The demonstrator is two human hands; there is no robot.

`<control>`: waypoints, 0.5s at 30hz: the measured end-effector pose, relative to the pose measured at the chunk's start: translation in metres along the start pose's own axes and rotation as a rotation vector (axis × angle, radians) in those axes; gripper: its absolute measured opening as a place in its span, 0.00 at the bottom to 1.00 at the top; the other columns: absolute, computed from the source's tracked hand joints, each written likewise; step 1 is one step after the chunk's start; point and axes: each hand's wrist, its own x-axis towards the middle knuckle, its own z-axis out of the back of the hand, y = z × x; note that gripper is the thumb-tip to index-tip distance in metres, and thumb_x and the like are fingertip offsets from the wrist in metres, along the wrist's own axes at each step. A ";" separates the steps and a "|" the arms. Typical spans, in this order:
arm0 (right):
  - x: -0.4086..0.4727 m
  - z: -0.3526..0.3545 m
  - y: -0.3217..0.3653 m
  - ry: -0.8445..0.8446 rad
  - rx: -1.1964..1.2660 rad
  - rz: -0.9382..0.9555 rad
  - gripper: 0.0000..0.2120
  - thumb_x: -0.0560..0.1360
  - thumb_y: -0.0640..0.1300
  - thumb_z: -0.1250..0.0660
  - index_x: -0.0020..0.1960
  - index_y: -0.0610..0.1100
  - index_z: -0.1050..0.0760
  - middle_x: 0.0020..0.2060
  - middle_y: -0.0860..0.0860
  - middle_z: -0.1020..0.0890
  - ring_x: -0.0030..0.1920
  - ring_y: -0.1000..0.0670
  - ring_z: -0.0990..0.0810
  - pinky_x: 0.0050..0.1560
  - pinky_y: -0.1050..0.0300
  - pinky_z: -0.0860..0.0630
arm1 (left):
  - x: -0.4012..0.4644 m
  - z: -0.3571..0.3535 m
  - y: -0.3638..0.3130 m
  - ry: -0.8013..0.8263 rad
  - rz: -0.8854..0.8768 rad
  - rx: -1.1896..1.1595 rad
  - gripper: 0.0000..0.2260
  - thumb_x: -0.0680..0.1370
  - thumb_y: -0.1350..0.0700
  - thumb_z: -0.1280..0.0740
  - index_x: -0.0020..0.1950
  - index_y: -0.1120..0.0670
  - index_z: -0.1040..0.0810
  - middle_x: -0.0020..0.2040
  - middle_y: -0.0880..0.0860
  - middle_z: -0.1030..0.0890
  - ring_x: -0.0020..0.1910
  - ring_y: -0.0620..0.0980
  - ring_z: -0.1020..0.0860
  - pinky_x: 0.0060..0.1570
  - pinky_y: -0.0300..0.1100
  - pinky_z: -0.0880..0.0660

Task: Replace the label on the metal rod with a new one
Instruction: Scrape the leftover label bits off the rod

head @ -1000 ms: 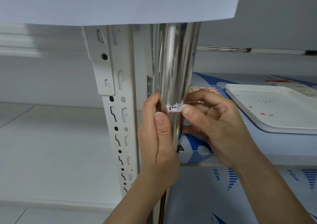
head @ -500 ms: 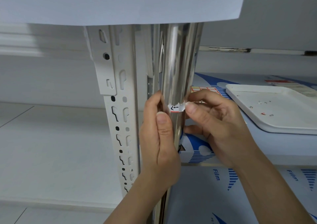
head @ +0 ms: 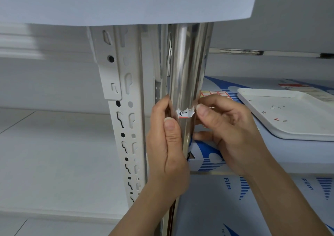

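The torn white label (head: 185, 113) on the rod (head: 188, 69) bears a black handwritten mark too ragged to read and a red line along its lower edge, while the blue-printed boxes (head: 213, 196) behind at the right carry the word "Film". The shiny rod stands upright, its long axis vertical, just right of a white slotted post (head: 126, 120). The left hand (head: 168, 149) curls round the rod below the label with the thumb lying up along it, and the right hand (head: 227, 130) pinches the label's right edge; a white tray (head: 292, 136) sits far right.
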 end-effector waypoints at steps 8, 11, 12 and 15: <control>0.003 -0.002 0.000 0.000 -0.002 0.011 0.09 0.69 0.44 0.31 0.47 0.42 0.20 0.40 0.51 0.14 0.40 0.51 0.14 0.36 0.62 0.20 | 0.000 -0.001 0.002 -0.010 0.008 -0.018 0.15 0.82 0.56 0.51 0.62 0.58 0.30 0.42 0.53 0.26 0.40 0.46 0.27 0.42 0.36 0.28; 0.003 -0.001 -0.002 -0.009 -0.006 0.018 0.05 0.69 0.42 0.29 0.45 0.44 0.19 0.40 0.50 0.14 0.39 0.50 0.14 0.36 0.61 0.19 | -0.001 -0.001 0.002 -0.021 0.009 -0.009 0.15 0.82 0.55 0.51 0.62 0.57 0.30 0.41 0.53 0.26 0.38 0.46 0.27 0.41 0.38 0.28; 0.003 -0.001 -0.002 -0.012 -0.010 0.023 0.04 0.70 0.40 0.27 0.45 0.45 0.18 0.40 0.50 0.13 0.39 0.50 0.14 0.36 0.61 0.19 | -0.001 0.000 0.001 -0.021 0.008 -0.001 0.15 0.82 0.55 0.52 0.62 0.57 0.30 0.40 0.54 0.27 0.37 0.47 0.27 0.40 0.38 0.28; 0.003 -0.002 -0.003 -0.025 -0.025 0.038 0.04 0.70 0.40 0.27 0.45 0.44 0.19 0.40 0.49 0.14 0.40 0.50 0.14 0.36 0.61 0.20 | 0.000 0.000 0.001 -0.012 0.035 -0.013 0.15 0.82 0.54 0.52 0.61 0.57 0.30 0.36 0.59 0.29 0.33 0.53 0.29 0.34 0.48 0.29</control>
